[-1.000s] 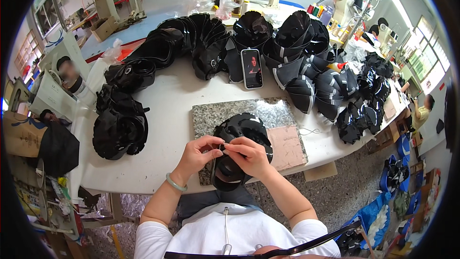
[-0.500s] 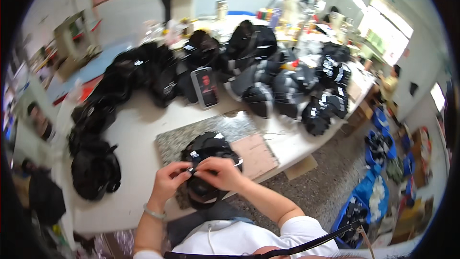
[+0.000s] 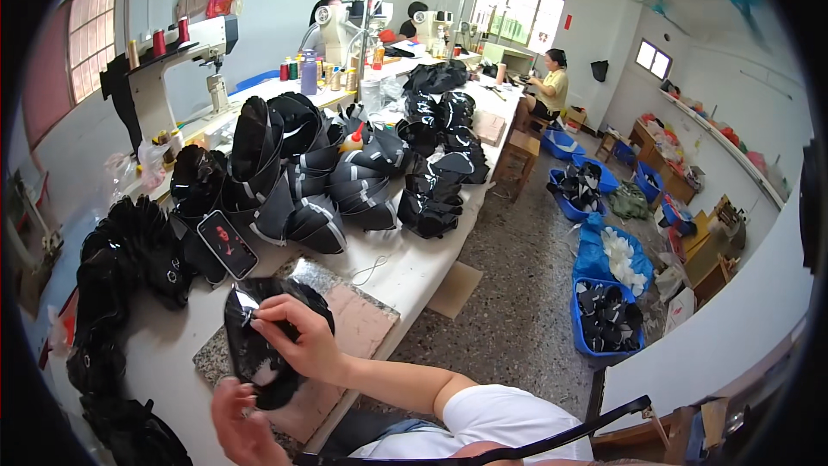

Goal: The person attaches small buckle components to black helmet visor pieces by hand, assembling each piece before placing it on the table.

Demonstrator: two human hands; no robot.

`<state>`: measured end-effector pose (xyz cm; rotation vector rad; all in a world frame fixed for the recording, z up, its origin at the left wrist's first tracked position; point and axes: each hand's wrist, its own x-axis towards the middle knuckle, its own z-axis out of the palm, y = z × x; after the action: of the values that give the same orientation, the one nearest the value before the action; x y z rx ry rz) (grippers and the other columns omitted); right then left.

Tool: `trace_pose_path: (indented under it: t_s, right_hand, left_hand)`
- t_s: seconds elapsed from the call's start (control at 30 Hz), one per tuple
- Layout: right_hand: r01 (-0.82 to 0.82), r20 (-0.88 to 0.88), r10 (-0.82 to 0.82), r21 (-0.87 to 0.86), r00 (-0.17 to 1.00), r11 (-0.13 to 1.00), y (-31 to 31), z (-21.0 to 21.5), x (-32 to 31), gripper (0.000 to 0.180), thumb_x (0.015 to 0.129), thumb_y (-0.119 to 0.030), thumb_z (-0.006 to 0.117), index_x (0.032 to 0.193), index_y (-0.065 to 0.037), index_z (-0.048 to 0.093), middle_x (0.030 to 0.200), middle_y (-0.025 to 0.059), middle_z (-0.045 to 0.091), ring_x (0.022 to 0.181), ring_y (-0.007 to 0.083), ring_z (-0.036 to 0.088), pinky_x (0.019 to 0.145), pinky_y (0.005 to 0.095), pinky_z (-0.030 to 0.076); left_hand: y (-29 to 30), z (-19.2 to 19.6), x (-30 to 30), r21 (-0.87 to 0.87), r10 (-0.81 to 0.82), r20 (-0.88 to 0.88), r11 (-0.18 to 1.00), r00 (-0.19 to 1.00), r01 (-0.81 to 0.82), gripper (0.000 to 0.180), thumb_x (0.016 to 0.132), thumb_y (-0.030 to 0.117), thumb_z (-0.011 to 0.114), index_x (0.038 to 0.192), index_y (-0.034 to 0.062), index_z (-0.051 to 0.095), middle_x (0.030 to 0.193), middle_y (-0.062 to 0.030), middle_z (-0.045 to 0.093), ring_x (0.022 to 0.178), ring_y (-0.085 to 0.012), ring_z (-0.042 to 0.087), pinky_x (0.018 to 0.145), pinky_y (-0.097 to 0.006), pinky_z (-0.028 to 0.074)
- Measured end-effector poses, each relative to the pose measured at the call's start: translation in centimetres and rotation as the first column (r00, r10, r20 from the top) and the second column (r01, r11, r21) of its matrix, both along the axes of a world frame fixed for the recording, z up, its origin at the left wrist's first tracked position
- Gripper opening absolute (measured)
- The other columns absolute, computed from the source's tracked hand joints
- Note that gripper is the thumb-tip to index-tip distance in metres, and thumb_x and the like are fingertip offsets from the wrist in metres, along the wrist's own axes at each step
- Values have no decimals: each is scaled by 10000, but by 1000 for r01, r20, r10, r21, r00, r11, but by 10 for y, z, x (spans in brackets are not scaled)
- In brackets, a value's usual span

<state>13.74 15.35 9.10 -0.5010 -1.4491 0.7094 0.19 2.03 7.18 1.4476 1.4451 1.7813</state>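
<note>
A glossy black sewn piece [image 3: 280,371], like a shoe upper, rests in front of me on a speckled stone slab [image 3: 211,354]. Over its upper part, my right hand [image 3: 302,341] is closed, thumb and fingertips pinching at the shiny surface near a bright glint. Whether a small part is also between those fingers is hidden. My left hand [image 3: 246,423] is beside the lower left of the piece, slightly blurred, its fingers loosely curled and apart with nothing visible in them. A pinkish board [image 3: 358,319] lies on the slab's right side.
Heaps of similar black pieces [image 3: 310,220] curve around the table [image 3: 440,250]. A phone [image 3: 228,244] showing a lit screen leans against them. Sewing machines [image 3: 177,60] and thread spools stand behind. Blue tubs [image 3: 578,341] line the floor at right; a person in yellow [image 3: 555,86] sits farther off.
My view has swung to the right. My left hand has come away from the black piece toward me, while my right hand stays on it; earlier both pinched together there.
</note>
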Motion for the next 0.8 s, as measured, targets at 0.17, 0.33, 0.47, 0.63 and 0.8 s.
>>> trace_pose_path:
  t_s: [0.17,0.33,0.47,0.63,0.8]
  right_hand:
    - [-128,-172,117,-54,978,990,-22,0,-7,314,885,29,652,1179,-34,561,1070,67,555,924,99,552,780,224,470]
    - [-703,-343,616,-409,709,582,-23,-4,10,583,915,35,586,1453,-94,401,1000,-1,466,906,60,470,784,200,446]
    - [-560,4,618,-420,786,714,-16,8,23,508,917,24,580,1400,-88,467,980,-21,421,854,62,431,781,205,423]
    - [-569,-62,602,-413,796,711,-8,24,42,386,899,-58,668,1276,-60,582,954,3,539,876,68,517,695,236,431]
    - [-244,341,277,-138,898,960,-1,26,45,253,862,-86,725,1112,-45,707,880,27,550,773,94,543,614,243,411]
  left_hand:
    - [13,28,26,-33,-16,-421,999,907,2,668,941,437,575,1339,-86,457,1319,-260,504,1238,-374,496,1017,-441,395]
    - [24,10,15,-142,-114,-534,989,838,44,578,887,294,653,1306,-65,483,1224,-249,558,1053,-410,595,890,-440,480]
    - [32,9,25,-127,-96,-397,991,913,49,434,866,154,671,1226,-51,541,1104,-226,616,857,-369,663,731,-395,533]
    - [49,20,15,112,7,-580,991,815,71,287,866,87,640,1110,-56,590,969,-220,641,812,-351,663,707,-401,525]
    - [32,58,15,-180,-224,-569,973,792,146,167,878,10,584,1023,-65,618,871,-215,653,742,-357,655,679,-413,514]
